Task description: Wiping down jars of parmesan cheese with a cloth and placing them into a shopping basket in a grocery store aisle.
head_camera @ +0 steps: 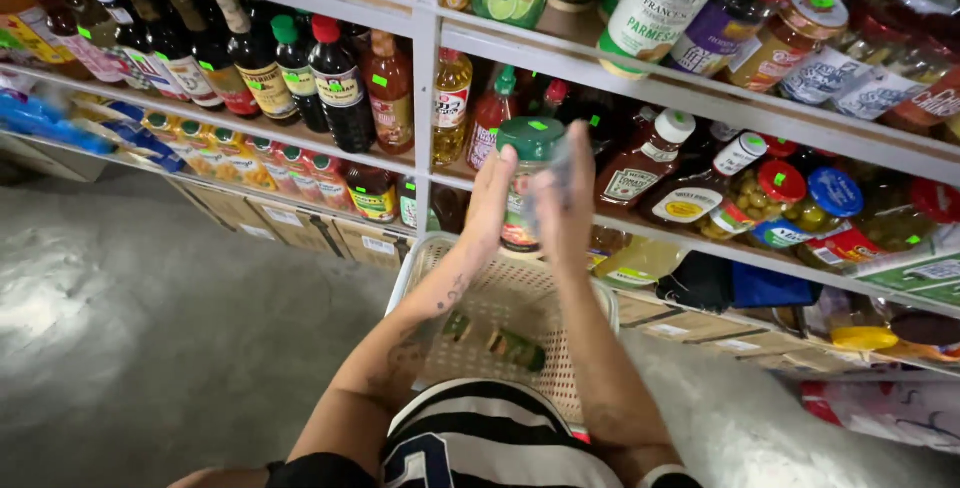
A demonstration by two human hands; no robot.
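Observation:
Both my hands are raised in front of a shop shelf, holding a jar with a green lid (527,180) between them. My left hand (490,206) presses its left side and my right hand (563,203), blurred, covers its right side. The jar hangs above a cream plastic basket (500,293) at my waist. In the basket lie a small green-lidded jar (517,347) and another small item (457,326).
Metal shelves (690,98) run across the view, packed with sauce bottles (340,83), ketchup bottles (640,163), jars and tins. Cardboard boxes (290,223) sit under the lowest shelf. Grey concrete floor (140,318) lies to my left.

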